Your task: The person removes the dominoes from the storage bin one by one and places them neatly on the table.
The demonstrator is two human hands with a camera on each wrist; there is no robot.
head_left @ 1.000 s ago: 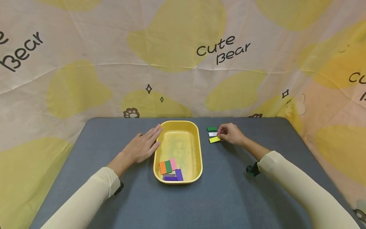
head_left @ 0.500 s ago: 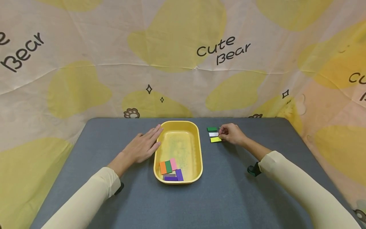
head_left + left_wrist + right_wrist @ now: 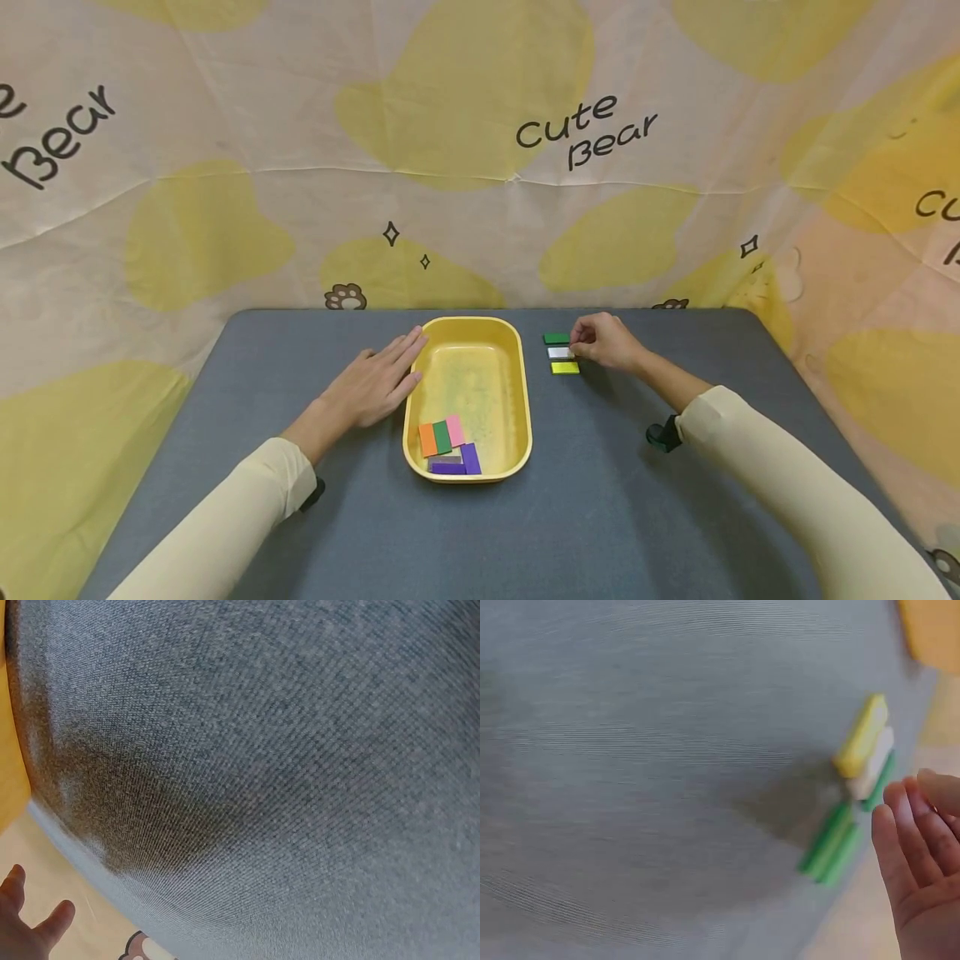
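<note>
Outstretched fingers of my left hand rest on the left rim of a yellow plastic tray. To the tray's right, a green block, a white block and a yellow block lie in a short column. My right hand is at their right ends, thumb and index tips near the white block. The right wrist view shows those fingers loosely bent with nothing visible between them. Two more green blocks lie side by side there, hidden behind the hand in the head view.
Inside the tray's near left corner lie several flat blocks, among them an orange block, a pink block and a purple block. A grey cloth covers the table. Behind it hangs a patterned curtain.
My right hand has let go of the yellow block, which now lies straighter under the white one, and has moved slightly away toward the back. The left hand stays put.
</note>
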